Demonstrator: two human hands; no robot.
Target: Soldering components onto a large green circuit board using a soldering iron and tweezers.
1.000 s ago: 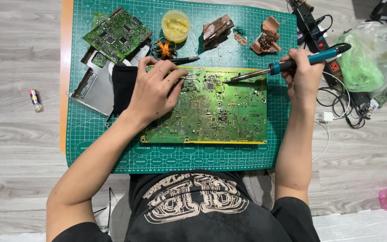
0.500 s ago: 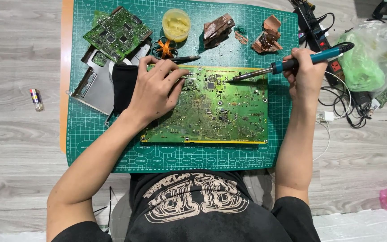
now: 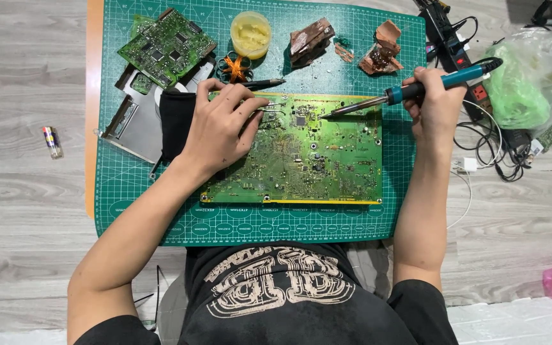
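The fingers (image 3: 241, 105) of the left hand (image 3: 222, 131) are curled narrow around what looks like a thin pair of tweezers (image 3: 269, 107), though the tool is too slight in this view to be sure; the heel of that hand rests on the large green circuit board (image 3: 301, 153), apparently to steady both the pinch and the board. The right hand (image 3: 432, 102) is closed in a pen-like grip on the blue-handled soldering iron (image 3: 416, 89), its metal tip slanting down toward nine o'clock to meet the board near its top edge, just right of the tweezers' points, so heat and pick-up tool converge on one spot. The board is flat, rectangular and densely studded with small dark chips and silver pads, and lies at the centre of a green gridded cutting mat (image 3: 122, 191), whose matte rubbery face seems suited to shielding the pale wood-grain surface (image 3: 27, 191). At twelve o'clock from the board sits a round yellow tub of waxy paste (image 3: 250, 33) within easy reach of the iron, with rough brown copper-coloured scraps (image 3: 311, 39) to its right. At ten o'clock a smaller green board (image 3: 166, 46) lies over a dull grey metal plate (image 3: 132, 124). At two o'clock a crumpled clear plastic bag (image 3: 531, 80) holds something green, beside tangled black cables (image 3: 487, 144).
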